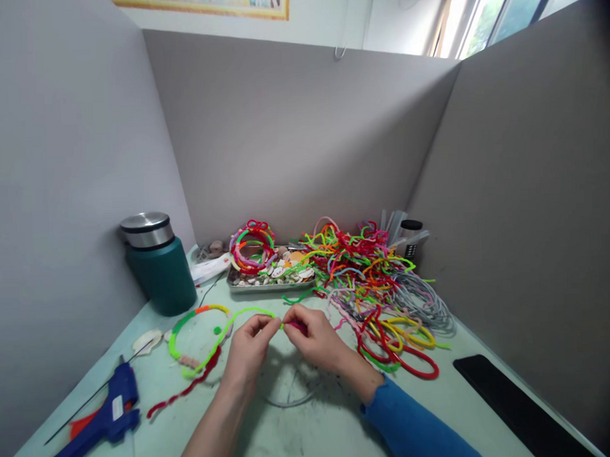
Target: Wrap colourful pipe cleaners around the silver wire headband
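Note:
Just above the table, my left hand (250, 350) pinches a lime-green pipe cleaner (248, 310) that trails left in a curve. Fingertips of my right hand (313, 335) meet it at the same end, both hands nearly touching. A bit of magenta (299, 327) shows at the right fingers; what it belongs to is hidden. Left of them lies a hoop wrapped in coloured segments (173, 340), partly crossed by the green strand. A twisted red pipe cleaner (183, 393) rests nearby. Below my hands, a bare grey hoop (291, 403) lies on the table.
A blue glue gun (118, 405) and teal flask (161, 277) stand left. At the back is a metal tray (272, 287) of small pieces, with wrapped rings (253, 247) on it. Tangled pipe cleaners (356, 253), grey wire coils (428, 307) and a black strip (516, 401) occupy the right.

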### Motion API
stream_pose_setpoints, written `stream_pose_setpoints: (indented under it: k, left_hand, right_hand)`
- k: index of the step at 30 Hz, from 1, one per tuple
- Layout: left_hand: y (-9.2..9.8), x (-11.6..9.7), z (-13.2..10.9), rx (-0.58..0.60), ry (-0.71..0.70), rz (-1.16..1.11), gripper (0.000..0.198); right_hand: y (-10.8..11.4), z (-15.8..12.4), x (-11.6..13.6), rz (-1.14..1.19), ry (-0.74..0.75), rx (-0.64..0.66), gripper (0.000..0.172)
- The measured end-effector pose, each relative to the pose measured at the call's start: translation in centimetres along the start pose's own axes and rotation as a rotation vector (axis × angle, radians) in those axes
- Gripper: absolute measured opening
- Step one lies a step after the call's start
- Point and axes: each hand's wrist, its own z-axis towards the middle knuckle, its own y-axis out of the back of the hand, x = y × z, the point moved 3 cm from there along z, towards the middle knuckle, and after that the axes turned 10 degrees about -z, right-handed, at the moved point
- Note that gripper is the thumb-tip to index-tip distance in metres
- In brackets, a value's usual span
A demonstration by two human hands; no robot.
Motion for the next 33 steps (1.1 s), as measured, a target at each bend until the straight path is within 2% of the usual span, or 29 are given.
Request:
stream_pose_setpoints:
  k: [5,18,26,33]
  left_hand:
    - [0.1,0.2,-0.3,0.049,0.008,-0.030,0.022]
    - [0.1,-0.7,-0.5,0.039,-0.287,0.278,0.009]
    - [0.0,-0.6,-0.6,0.049,-0.382,0.302,0.006]
    - [-0.3,-1.4,-1.0,0.119,-0.461,0.276,0.007]
  right_hand:
    - [0.1,0.1,0.0,0.023,-0.019,0.017,0.007]
    - [0.2,0.1,0.5,-0.072,0.024,-0.002,0.006]
    - [0.4,0.0,1.5,-0.186,0.050,-0.019,0.007]
    - [0.4,0.1,1.5,-0.106,0.062,0.023,0.007]
